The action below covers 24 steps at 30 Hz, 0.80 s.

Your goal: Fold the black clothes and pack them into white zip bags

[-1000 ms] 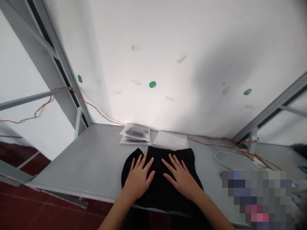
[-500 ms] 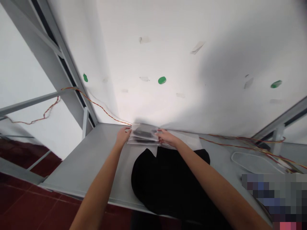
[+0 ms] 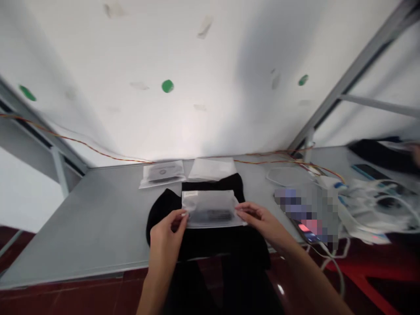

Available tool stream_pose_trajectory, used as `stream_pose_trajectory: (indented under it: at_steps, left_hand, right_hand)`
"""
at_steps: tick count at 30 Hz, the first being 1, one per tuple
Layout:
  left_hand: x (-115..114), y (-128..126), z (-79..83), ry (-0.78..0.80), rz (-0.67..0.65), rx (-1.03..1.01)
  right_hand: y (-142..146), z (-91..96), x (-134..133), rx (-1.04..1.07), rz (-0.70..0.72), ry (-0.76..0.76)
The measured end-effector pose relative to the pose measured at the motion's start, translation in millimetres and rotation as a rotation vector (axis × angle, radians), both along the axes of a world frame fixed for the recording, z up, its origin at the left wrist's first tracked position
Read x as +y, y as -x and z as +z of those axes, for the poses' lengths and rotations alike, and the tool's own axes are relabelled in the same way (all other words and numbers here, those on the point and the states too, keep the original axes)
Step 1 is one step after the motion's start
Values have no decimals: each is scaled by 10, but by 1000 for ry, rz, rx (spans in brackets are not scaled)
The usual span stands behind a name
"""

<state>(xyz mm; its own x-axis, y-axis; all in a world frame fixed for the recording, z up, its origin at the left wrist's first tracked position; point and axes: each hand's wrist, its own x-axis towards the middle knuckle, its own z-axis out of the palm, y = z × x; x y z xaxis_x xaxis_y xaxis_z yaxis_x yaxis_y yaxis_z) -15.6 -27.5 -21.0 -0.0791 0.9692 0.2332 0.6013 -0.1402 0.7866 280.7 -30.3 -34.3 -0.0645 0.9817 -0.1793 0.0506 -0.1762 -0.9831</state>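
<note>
A frosted plastic pouch [image 3: 210, 203] with a dark item inside is held over a black cloth garment [image 3: 210, 243]. My left hand [image 3: 170, 223] pinches the pouch's left edge between thumb and fingers. Its right edge is gripped by my right hand [image 3: 257, 214]. Behind the garment, against the wall, lies another frosted pouch [image 3: 163, 172] with a dark shape and a small round mark. Beside that one rests a white packet [image 3: 212, 168]. What the held pouch contains is too blurred to name.
The grey shelf [image 3: 85, 227] runs along a white wall with green stickers [image 3: 167, 86]. Red and yellow wires [image 3: 108, 154] trail along its back. On the right lie a phone [image 3: 310, 232], white cables [image 3: 380, 205] and dark cloth [image 3: 380, 153]. A metal frame post [image 3: 348, 78] rises there.
Both hands have come back from the wall side and now hold one pouch above the black garment. Another pouch stays behind on the shelf. The view has shifted to the right.
</note>
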Motion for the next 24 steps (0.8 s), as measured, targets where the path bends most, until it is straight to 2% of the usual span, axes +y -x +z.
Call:
stream_pose_trajectory:
  at_steps: [2, 3, 4, 7, 9, 12, 17, 22, 24]
  left_hand:
    - [-167, -322, -158, -157, 86, 210]
    - [-229, -494, -208, -254, 89, 298]
    - [-278, -669, -237, -338, 41, 363]
    - [-344, -1139, -244, -479, -262, 440]
    - [-310, -1333, -235, -527, -350, 435]
    - [-202, -1401, -254, -560, -352, 386]
    - [-142, -1315, -276, -595, -383, 440]
    - [-132, -1347, -174, -717, -405, 543]
    - [-94, -1263, -112, -776, -407, 588]
  right_hand:
    - [-108, -152, -201, 130, -15, 73]
    - [-136, -199, -255, 196, -17, 78]
    - [-151, -226, -288, 255, -18, 66]
    - [-150, -242, -337, 376, -41, -15]
    - [-143, -249, -358, 370, -108, -75]
    - [-175, -295, -386, 166, -178, -190]
    - [-272, -350, -395, -136, -98, -415]
    - [-300, -270, -344, -301, -71, -603]
    - [-369, -257, -315, -369, -116, -637]
